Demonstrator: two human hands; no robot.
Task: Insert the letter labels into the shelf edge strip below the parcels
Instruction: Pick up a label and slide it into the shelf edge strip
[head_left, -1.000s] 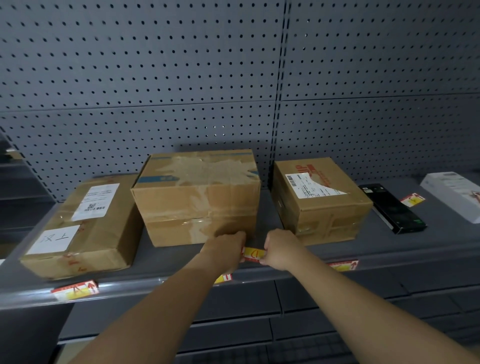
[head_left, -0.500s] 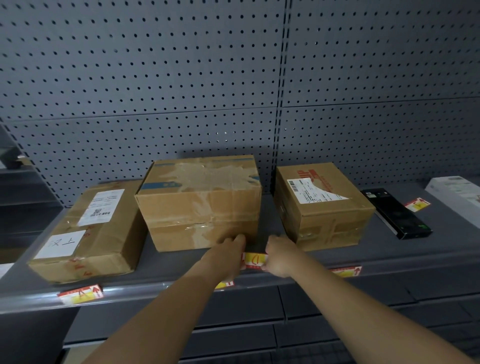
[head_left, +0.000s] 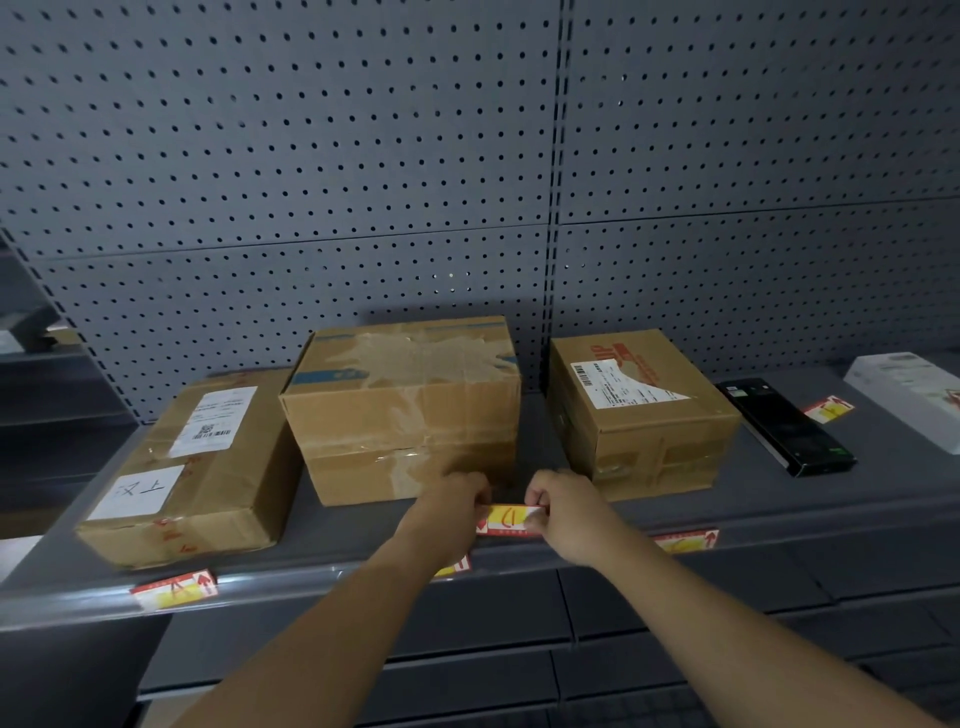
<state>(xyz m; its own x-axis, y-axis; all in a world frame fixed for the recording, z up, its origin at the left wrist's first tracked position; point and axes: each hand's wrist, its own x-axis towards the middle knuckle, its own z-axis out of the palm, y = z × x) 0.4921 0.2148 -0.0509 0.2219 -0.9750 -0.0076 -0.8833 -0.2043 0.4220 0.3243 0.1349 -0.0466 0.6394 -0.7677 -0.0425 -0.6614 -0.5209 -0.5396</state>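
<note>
On the far left, label A sits in the shelf edge strip below the left parcel. Further right, the left hand pinches the left end of a red-and-yellow label, held just before the middle parcel and above the strip. Its long axis runs level, along the shelf edge, printed face toward the camera. The right hand pinches its right end. Another label sits in the strip below the right parcel.
</note>
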